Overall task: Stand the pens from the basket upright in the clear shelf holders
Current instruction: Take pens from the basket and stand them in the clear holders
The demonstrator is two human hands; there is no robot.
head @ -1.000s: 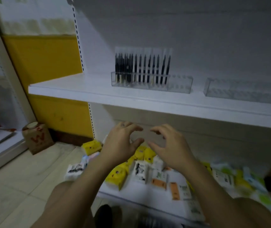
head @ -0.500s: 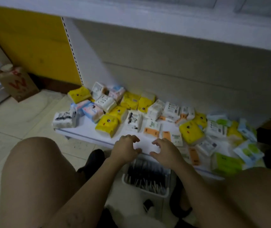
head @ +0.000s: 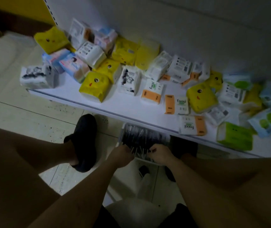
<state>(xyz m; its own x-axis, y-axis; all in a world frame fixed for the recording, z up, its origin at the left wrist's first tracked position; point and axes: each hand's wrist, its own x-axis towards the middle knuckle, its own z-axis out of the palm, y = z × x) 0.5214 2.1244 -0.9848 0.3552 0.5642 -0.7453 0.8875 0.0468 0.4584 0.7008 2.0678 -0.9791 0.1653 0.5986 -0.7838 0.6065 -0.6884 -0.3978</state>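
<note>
Looking straight down from a crouch here, bare knees filling both sides of the view. Down on the tiled floor (head: 24, 112), tucked just under the front edge of a low white shelf (head: 131, 104): the basket (head: 123, 129), stuffed with dark pens (head: 144, 137) lying flat, pale tips bunched at the near end.

Left hand (head: 121, 155) and right hand (head: 160, 154) both down at that near end, side by side with a small gap between, fingers curled into the pile and touching the pens. Clenched on a pen or just raking through them? Can't tell for either one, way too dark and smeary right there.

Up on the shelf, a messy heap of tissue packs (head: 95, 86) spread from end to end: yellow with little faces, white with orange ends near the front, green toward the right, pink and blue toward the left. Some flat, some tipped on edge, a lot of them leaning on each other.

Black shoe (head: 85, 140) on the tiles left of the basket, near it but not touching. Bit of yellow panel (head: 24, 5) in the top left corner. Something white and blurry (head: 134, 211) at the bottom between the legs, no idea what.
</note>
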